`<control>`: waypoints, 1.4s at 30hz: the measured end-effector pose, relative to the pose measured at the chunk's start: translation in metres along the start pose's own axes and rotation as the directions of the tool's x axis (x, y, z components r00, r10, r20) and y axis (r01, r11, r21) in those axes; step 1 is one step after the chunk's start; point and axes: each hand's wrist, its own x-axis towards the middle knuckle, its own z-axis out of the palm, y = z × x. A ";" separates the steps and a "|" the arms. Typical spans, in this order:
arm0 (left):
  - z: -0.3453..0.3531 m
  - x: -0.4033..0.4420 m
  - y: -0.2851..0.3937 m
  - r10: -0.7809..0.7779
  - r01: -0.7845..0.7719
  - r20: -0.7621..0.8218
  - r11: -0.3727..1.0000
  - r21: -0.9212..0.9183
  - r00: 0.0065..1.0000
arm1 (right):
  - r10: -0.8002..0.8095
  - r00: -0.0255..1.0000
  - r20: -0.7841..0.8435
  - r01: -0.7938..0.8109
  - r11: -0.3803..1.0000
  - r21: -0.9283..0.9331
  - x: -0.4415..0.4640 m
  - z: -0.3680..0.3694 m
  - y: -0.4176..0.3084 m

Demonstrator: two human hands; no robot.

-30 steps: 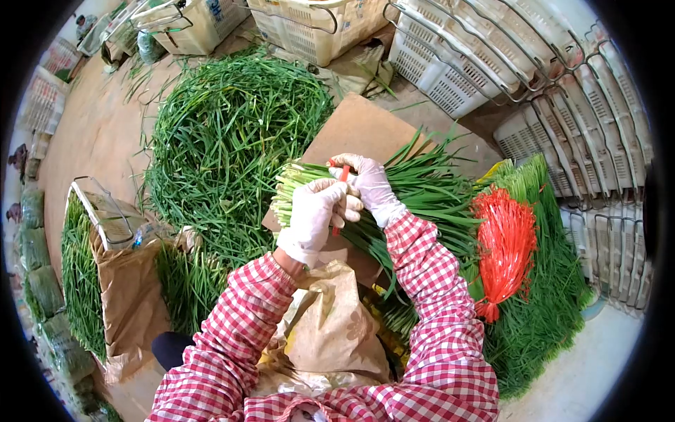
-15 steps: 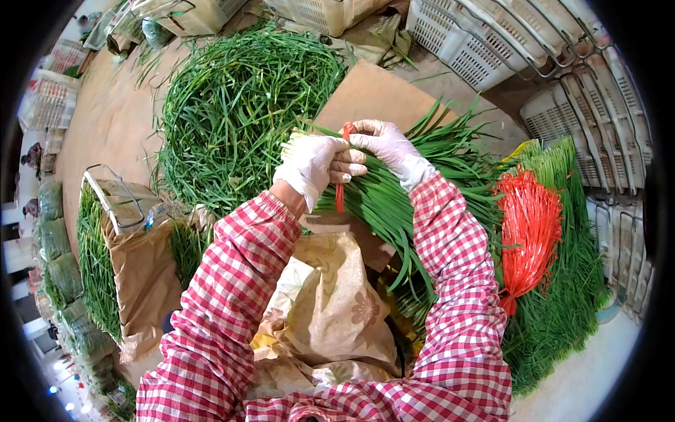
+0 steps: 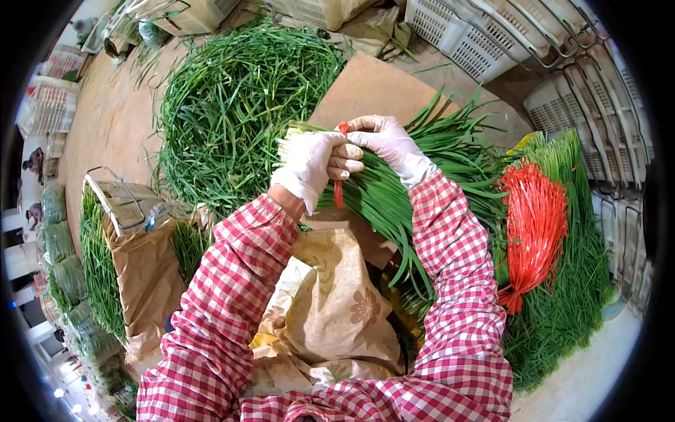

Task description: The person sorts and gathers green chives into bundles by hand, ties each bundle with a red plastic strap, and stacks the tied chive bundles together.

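Cloth printed with flowers lies bunched over the person's lap, perhaps to keep clothing clean; checked sleeves cover the forearms on either side. Just beyond, both gloved hands meet around a green bundle, long leaves with pale stem ends pointing to the person's left and dark tips fanning right. From where I stand, the left hand is curled over the stems, fingers bent together, which I'd guess keeps them from splaying. The right hand has its thumb and forefinger pinched at the upper end of a red strip, whose other end hangs below the left fingers. Holding it there, near the stems, seems to leave the leaves loose. I can't tell whether it's knotted.

The bundle lies over a tan board, likely a flat surface to work above. By the right arm, a gathered bunch of red strips rests on stacked greens, handy for that side. At the left, brown paper hangs against a handled basket, maybe as a shield for the greens in it. Past the hands sprawls a tangled leaf heap, and farther off, pale slatted crates stand.
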 end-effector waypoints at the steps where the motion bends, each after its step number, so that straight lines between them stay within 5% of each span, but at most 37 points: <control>1: 0.000 0.000 0.000 0.003 -0.003 0.000 1.000 0.002 1.000 | -0.019 1.000 -0.019 0.018 0.998 -0.065 -0.001 0.000 0.000; 16: -0.002 -0.003 -0.010 0.136 -0.136 0.015 0.991 0.009 0.991 | -0.048 0.997 0.052 0.056 0.986 -0.157 -0.002 -0.001 -0.004; 22: -0.001 0.006 0.004 -0.059 0.058 0.026 0.998 0.032 0.998 | 0.047 0.999 0.016 -0.044 0.993 -0.113 0.004 -0.005 -0.003; 27: -0.001 0.009 0.004 -0.071 0.071 0.002 0.996 0.053 0.997 | 0.005 0.999 0.053 -0.002 0.998 -0.060 0.003 -0.006 0.000; 40: 0.000 0.001 -0.003 0.018 -0.019 0.031 1.000 0.010 0.999 | -0.084 0.996 0.016 0.085 0.989 -0.122 -0.005 0.002 0.000; 42: -0.001 0.001 -0.005 0.075 -0.075 0.036 0.997 -0.002 0.997 | -0.054 0.997 0.051 0.054 0.998 -0.014 -0.008 0.000 -0.004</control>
